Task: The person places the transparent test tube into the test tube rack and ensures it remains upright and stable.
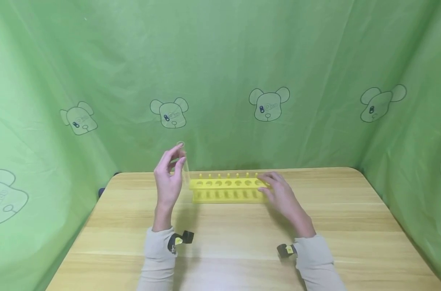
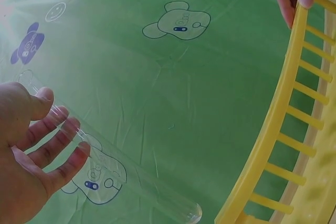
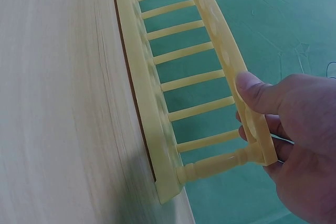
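Left hand (image 1: 169,178): thumb and fingers pinched a clear test tube (image 2: 142,177) close to its rim; in the left wrist view the other fingers were loosely bent and slightly apart. The tube hung tilted, rim up and rounded end down, above the desk (image 1: 242,250) near its far edge. Its lower end was just beside the left end of the yellow rack (image 1: 220,199); the left wrist view showed a gap between them.

Right hand (image 1: 280,196): clamped on the upper rail at the rack's right end, thumb on the rail and fingertips curled beneath it.

Rack: standing upright along the middle of the desk's far edge, lengthwise to it. Round holes ran along the upper rail, with a row of pegs behind.

Surroundings: a green curtain (image 1: 220,60) printed with bear heads rose behind the desk and at both sides. A dark blue object (image 1: 102,192), partly hidden, showed by the desk's far left corner. Light sleeves (image 1: 160,252) covered both forearms, and a black device (image 1: 188,237) sat at the left wrist.

Obstruction: in the head view, the right hand covered the rack's right end.
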`<state>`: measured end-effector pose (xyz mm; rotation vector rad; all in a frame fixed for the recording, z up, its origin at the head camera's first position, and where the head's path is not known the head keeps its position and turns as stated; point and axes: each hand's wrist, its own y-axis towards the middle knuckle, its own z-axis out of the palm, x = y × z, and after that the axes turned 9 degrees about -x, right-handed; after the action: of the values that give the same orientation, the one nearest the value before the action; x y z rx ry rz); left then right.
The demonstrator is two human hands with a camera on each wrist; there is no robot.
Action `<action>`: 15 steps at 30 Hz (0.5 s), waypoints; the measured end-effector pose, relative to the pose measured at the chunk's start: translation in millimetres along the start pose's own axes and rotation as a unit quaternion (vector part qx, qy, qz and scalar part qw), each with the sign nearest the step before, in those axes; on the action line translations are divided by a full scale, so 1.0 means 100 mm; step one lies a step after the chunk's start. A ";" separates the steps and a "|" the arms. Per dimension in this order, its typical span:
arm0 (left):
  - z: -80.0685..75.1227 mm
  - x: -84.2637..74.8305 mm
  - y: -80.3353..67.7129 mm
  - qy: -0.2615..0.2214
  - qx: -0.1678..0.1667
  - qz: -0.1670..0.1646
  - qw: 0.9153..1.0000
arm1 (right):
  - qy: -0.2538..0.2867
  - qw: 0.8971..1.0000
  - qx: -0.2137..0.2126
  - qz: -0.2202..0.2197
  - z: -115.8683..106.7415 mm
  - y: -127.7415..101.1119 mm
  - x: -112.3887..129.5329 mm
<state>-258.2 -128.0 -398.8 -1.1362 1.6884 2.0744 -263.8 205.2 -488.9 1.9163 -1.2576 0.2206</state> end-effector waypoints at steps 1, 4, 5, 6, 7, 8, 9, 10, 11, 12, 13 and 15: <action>0.00 0.01 0.00 -0.002 0.001 -0.002 1.000 | 0.000 1.000 0.000 0.000 0.00 0.00 0.00; 0.01 0.02 0.00 -0.010 0.002 -0.002 1.000 | -0.001 1.000 0.000 0.000 0.00 0.00 0.01; 0.01 0.02 0.00 -0.012 0.003 -0.001 1.000 | -0.001 1.000 -0.001 0.000 0.00 0.00 0.00; 0.02 0.02 0.00 -0.017 0.003 0.001 1.000 | 0.000 1.000 -0.001 0.000 0.00 0.00 0.00; 0.02 0.02 0.00 -0.019 0.004 0.002 1.000 | 0.000 1.000 -0.002 -0.001 0.00 0.00 0.00; 0.03 0.01 0.00 -0.020 0.005 0.003 1.000 | 0.000 1.000 -0.002 0.000 0.00 0.00 -0.01; 0.04 0.02 0.00 -0.021 0.006 0.003 1.000 | 0.001 1.000 -0.003 -0.001 0.00 0.00 -0.01; 0.04 0.01 0.00 -0.023 0.007 0.002 1.000 | 0.001 1.000 -0.003 -0.001 0.00 0.00 -0.01; 0.05 0.01 0.00 -0.024 0.007 0.002 1.000 | 0.001 1.000 -0.003 -0.001 0.00 0.00 -0.01; 0.06 0.01 0.00 -0.025 0.007 0.002 1.000 | 0.002 1.000 -0.003 0.000 0.00 0.00 -0.01; 0.07 0.00 0.00 -0.023 0.007 0.001 1.000 | 0.001 1.000 -0.002 0.000 0.00 0.00 -0.01; 0.08 0.00 0.00 -0.025 0.007 0.000 1.000 | 0.001 1.000 -0.002 0.001 0.00 0.00 -0.01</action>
<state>-262.0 -120.4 -398.8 -1.0723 1.6775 2.0700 -264.6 205.9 -489.7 1.9116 -1.2574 0.2205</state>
